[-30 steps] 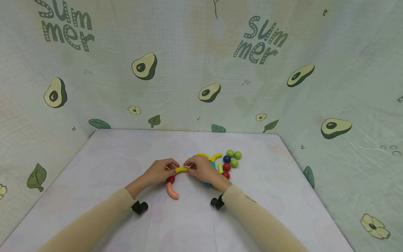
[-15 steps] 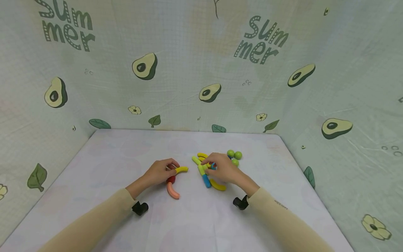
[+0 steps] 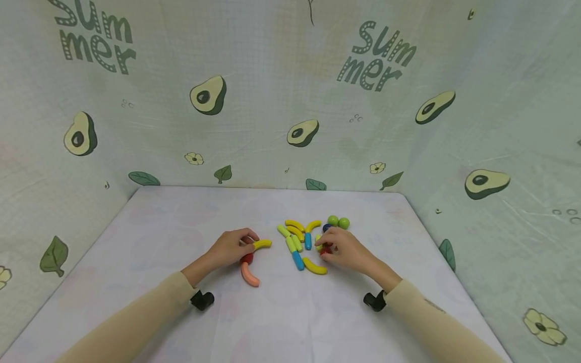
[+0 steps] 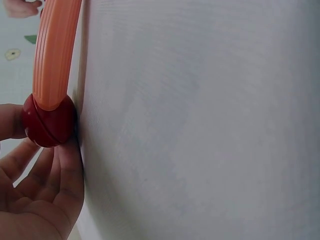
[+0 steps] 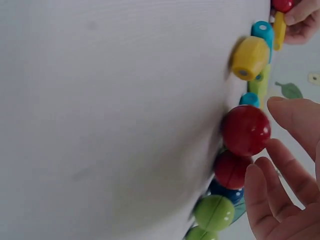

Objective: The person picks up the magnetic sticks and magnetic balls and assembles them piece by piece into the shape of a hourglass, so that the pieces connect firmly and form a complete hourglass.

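Note:
My left hand (image 3: 236, 246) pinches a glossy red ball (image 4: 47, 120) low over the table. A curved orange rod (image 4: 55, 55) joins the ball and points toward me, and a curved yellow rod (image 3: 262, 244) reaches right from the fingers. In the right wrist view, my right hand has its thumb and fingers spread beside another red ball (image 5: 246, 131), with a second red ball (image 5: 232, 170) just behind. From the head view, this right hand (image 3: 347, 249) largely covers those balls and part of a light green rod (image 3: 318, 243).
Between the hands lie straight light green rods (image 3: 296, 243), blue rods (image 3: 297, 260) and several curved yellow rods (image 3: 315, 266). Green balls (image 3: 344, 223) and a dark blue ball (image 3: 327, 228) sit beyond my right hand. A patterned cloth (image 3: 254, 126) stands behind the table.
My right hand has left the yellow rod's end and travelled right, over the loose rods, to the red balls. The left hand holds its piece in the same place.

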A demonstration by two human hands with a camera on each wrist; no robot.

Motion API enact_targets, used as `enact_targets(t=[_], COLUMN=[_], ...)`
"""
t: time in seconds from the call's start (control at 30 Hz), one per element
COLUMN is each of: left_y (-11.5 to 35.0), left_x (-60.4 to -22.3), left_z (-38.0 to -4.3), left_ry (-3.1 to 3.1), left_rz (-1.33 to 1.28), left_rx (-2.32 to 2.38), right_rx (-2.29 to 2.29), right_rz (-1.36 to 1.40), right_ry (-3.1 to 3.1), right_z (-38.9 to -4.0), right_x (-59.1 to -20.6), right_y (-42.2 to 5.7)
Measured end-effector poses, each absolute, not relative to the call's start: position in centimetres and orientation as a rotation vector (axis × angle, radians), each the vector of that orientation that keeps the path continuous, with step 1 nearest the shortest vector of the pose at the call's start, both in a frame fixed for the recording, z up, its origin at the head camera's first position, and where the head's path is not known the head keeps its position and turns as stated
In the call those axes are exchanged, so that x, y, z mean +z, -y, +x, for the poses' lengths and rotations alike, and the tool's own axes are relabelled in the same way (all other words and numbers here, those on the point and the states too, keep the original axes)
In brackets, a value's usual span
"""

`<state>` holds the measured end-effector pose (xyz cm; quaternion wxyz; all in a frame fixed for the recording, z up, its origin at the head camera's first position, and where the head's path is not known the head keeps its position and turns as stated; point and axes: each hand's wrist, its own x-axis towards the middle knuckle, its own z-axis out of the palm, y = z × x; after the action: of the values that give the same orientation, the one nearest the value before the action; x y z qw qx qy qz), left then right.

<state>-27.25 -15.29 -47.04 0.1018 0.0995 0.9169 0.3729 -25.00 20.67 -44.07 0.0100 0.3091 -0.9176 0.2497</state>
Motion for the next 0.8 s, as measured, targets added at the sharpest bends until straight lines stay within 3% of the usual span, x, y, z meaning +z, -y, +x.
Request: enact_targets(t=[0.8], left_y=[15.4], left_x=[-47.1], left_z=[-27.1], left_ry=[-2.709], left_rz=[0.292], left_rx=[1.109], right_rx=[0.774], right_rz=[0.873], right_ry=[2.909], right_z=[-24.6], right_x=[-45.6], right_y=[-22.2])
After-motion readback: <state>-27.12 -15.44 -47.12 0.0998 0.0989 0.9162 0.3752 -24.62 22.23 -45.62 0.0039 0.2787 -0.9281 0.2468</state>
